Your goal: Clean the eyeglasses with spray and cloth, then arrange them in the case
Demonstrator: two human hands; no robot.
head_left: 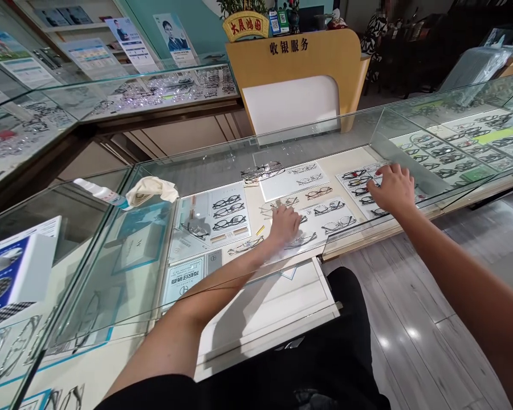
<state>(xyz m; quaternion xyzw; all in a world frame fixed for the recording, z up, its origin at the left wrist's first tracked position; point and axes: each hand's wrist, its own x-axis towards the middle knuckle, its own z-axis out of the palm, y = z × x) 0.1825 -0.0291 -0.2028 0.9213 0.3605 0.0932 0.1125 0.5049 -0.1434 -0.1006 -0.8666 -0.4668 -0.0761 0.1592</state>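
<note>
My left hand (284,224) reaches into the open glass display case (256,151) and lies palm down, fingers curled, on a pale cloth (297,244) over a white tray of eyeglasses (331,213). My right hand (391,188) is further right inside the case. Its fingers are bent over the left part of another white tray (359,181) that holds several dark-framed glasses. More frames lie on a card (228,210) left of my left hand.
A crumpled cream cloth (151,191) and a spray bottle (100,193) lie on the glass top at left. A white drawer panel (273,302) juts out below the case. A wooden cashier desk (299,74) stands behind. More glass cases are left and right.
</note>
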